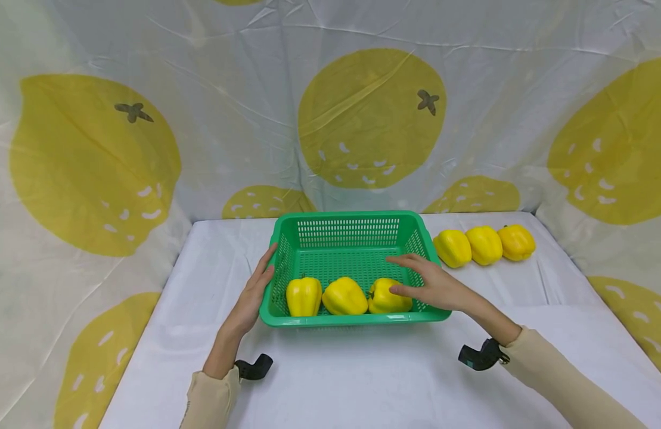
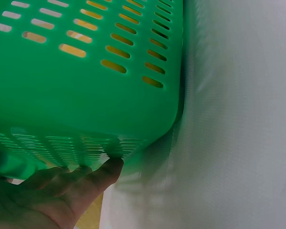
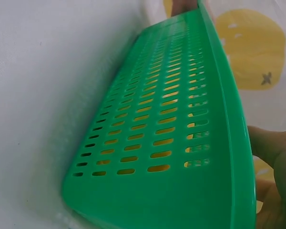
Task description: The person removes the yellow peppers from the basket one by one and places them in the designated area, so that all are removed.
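A green plastic basket (image 1: pixel 357 320) with slotted walls stands on the white table. Three yellow bell peppers lie in a row along its near wall: a left one (image 1: pixel 304 297), a middle one (image 1: pixel 344 297) and a right one (image 1: pixel 386 297). My left hand (image 1: pixel 248 301) rests against the basket's left wall, its extended fingers (image 2: pixel 93 183) pressed to the slotted side. Over the basket's right rim reaches my right hand (image 1: pixel 432 285), fingers spread and thumb overlapping the right bell pepper in the head view. Beyond the rim, the right wrist view shows only part of that hand (image 3: pixel 276 167).
Three more yellow bell peppers (image 1: pixel 484 245) sit in a row on the table (image 1: pixel 351 375), right of the basket. A lemon-print cloth (image 1: pixel 244 119) hangs behind and at both sides. Black wrist cameras (image 1: pixel 483 356) are strapped below both hands.
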